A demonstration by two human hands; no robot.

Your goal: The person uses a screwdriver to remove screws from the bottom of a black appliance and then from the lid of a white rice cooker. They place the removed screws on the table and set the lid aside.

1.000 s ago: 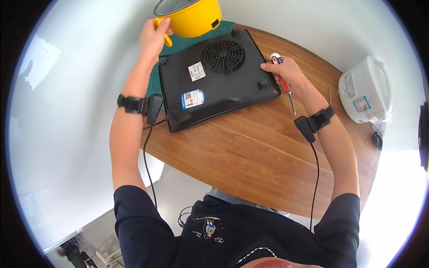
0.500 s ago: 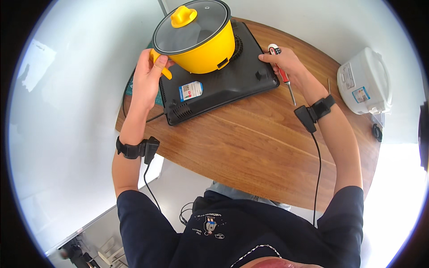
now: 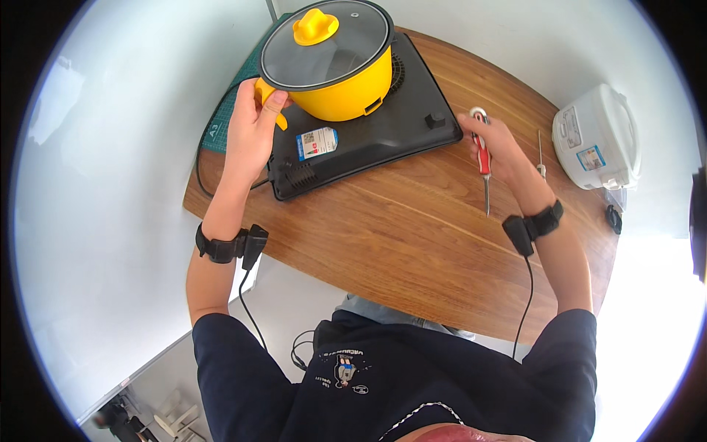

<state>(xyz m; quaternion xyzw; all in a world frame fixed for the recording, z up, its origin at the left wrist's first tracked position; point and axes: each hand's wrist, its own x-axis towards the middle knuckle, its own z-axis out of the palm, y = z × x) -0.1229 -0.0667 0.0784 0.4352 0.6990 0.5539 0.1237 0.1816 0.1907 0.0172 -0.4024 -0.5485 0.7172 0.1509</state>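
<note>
My left hand [image 3: 252,125] is closed round the side handle of a yellow pot [image 3: 340,97] with a glass lid [image 3: 324,62]. The pot is over a flat black appliance [image 3: 375,140], which looks like an induction cooker lying underside up, with a round vent, a foot and a sticker. Whether the pot rests on it I cannot tell. Just off the appliance's right corner, my right hand [image 3: 499,144] grips a screwdriver [image 3: 483,156] with a red and white handle. Its metal shaft points toward me, over the wooden table.
A white rice cooker [image 3: 596,136] stands at the table's right edge, with another thin-shafted tool [image 3: 541,158] beside it. Under the appliance's left side lies a green cutting mat [image 3: 216,132], crossed by a black cable [image 3: 197,166]. A white wall [image 3: 486,26] borders the far side.
My right hand has come off the appliance's corner and moved nearer to me with the screwdriver. My left hand stays on the pot's handle. More of the cutting mat shows.
</note>
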